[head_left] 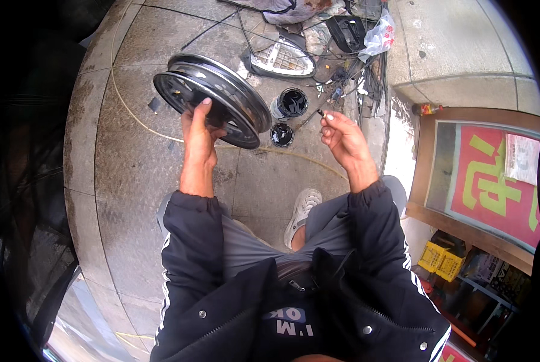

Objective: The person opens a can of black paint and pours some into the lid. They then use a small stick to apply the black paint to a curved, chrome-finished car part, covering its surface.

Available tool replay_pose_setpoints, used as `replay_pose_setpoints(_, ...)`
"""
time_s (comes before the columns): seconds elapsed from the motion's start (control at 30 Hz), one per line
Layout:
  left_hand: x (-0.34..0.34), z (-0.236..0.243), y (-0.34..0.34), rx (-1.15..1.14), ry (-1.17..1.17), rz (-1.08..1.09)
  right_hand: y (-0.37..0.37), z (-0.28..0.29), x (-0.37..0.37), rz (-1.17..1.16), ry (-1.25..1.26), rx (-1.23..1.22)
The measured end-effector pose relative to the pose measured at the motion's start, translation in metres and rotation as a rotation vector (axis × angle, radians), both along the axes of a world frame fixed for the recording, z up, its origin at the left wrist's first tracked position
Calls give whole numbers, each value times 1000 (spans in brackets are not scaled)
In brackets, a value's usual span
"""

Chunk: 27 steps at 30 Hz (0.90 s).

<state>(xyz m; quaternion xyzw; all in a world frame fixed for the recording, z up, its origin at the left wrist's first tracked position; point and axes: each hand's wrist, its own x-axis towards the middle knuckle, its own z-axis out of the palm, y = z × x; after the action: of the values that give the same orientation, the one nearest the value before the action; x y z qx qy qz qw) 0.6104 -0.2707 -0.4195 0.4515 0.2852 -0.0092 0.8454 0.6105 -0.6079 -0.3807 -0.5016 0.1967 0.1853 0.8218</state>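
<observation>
My left hand [200,137] grips a black wheel rim [243,96] by its hub area, thumb on the near face. The rim has no tyre on it and is held tilted, left of the middle. To its right, my right hand [346,143] pinches a small black piece [320,113] between thumb and fingertips; it is too small to tell its kind. Between the hands, on the ground, stand a larger tub of black stuff [293,102] and a smaller tub [282,134], also black inside.
A white and black oval cover [283,59] lies beyond the tubs, near cables and a clear plastic bag [379,37]. A thin yellowish hose [294,152] crosses the paving. At right stand a wood-framed red sign [493,175] and a yellow crate [442,260].
</observation>
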Motion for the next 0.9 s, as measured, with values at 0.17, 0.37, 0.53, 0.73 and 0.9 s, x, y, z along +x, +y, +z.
replay_pose_setpoints(0.17,-8,13,-15,131,27,21,40,85,35,246,-226,-68)
replay_pose_setpoints(0.37,-31,26,-23,276,94,78,95,107,45,434,-550,-321)
replay_pose_setpoints(0.53,-41,37,-32,263,42,107,105,97,31,430,-700,-406)
replay_pose_setpoints(0.73,-46,40,-33,251,64,97,102,104,29,463,-995,-765)
replay_pose_setpoints(0.9,-43,39,-33,226,67,84,104,93,26,304,-1404,-997)
